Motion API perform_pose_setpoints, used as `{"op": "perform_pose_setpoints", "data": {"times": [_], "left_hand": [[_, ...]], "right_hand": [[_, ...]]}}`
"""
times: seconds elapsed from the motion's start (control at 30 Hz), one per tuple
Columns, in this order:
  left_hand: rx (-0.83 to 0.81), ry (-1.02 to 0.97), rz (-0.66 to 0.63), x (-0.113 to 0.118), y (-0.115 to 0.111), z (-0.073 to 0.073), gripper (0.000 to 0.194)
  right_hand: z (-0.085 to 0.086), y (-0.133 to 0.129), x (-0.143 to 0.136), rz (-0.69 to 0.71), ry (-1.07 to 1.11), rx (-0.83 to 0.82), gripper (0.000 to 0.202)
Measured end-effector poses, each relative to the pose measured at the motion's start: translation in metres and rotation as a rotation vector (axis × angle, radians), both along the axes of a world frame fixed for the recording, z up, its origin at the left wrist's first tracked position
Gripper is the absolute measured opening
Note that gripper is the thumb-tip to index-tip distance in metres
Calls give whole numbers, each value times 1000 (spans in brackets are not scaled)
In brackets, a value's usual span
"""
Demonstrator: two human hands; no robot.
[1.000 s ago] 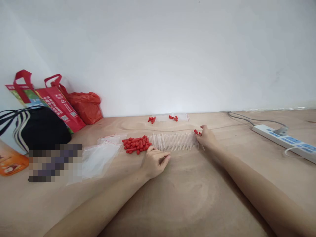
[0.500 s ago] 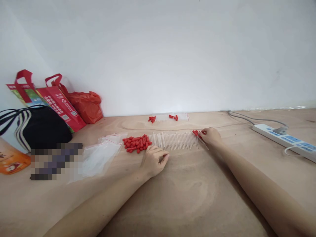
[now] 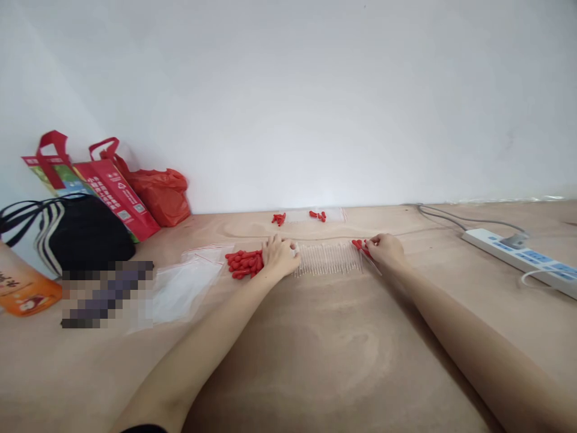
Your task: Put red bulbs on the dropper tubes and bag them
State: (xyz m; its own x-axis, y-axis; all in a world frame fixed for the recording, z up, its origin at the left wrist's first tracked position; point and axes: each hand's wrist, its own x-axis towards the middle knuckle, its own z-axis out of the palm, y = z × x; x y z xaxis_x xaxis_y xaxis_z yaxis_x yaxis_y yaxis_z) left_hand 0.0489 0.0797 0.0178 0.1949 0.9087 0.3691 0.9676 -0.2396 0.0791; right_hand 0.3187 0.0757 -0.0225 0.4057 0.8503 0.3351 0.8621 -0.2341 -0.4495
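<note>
My right hand [image 3: 386, 251] is closed in a pinch at the right end of a row, on a glass dropper with a red rubber bulb [image 3: 357, 243]; another red bulb seems to lie against its fingers. Many thin clear glass tubes [image 3: 331, 258] lie side by side between my hands. My left hand [image 3: 280, 255] rests over the row's left end with bent fingers slightly apart, its fingertips partly hidden. Partly behind it is a pile of red rubber bulbs [image 3: 243, 263].
Clear zip bags [image 3: 184, 288] lie left of the pile. Farther back, another bag [image 3: 295, 214] has small red bulbs [image 3: 278, 219] by it. Shopping bags [image 3: 112, 192], a black drawstring bag [image 3: 90, 234] and an orange pouch [image 3: 31, 294] stand left; a power strip [image 3: 523, 255] lies right.
My left hand has moved forward from in front of the row to over its left end, covering part of the bulb pile. My right hand has stayed nearly still.
</note>
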Motion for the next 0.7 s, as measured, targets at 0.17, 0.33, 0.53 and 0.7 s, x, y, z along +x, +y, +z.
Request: {"op": "perform_pose_setpoints", "data": {"times": [0.17,0.33,0.53,0.7], "left_hand": [[-30,73,19,18,11,-3,29],[-78,97,90,28,19,-1,37],[-88,55,123,32,27,-1,36],[-56,10,11,32,17,10,21]], "right_hand": [[4,-13,-7,-44,112,272,27],[-3,-39,-39,291,127,484,22],[-14,-64,-67,556,40,465,15],[-12,-66,-67,637,37,456,9]]}}
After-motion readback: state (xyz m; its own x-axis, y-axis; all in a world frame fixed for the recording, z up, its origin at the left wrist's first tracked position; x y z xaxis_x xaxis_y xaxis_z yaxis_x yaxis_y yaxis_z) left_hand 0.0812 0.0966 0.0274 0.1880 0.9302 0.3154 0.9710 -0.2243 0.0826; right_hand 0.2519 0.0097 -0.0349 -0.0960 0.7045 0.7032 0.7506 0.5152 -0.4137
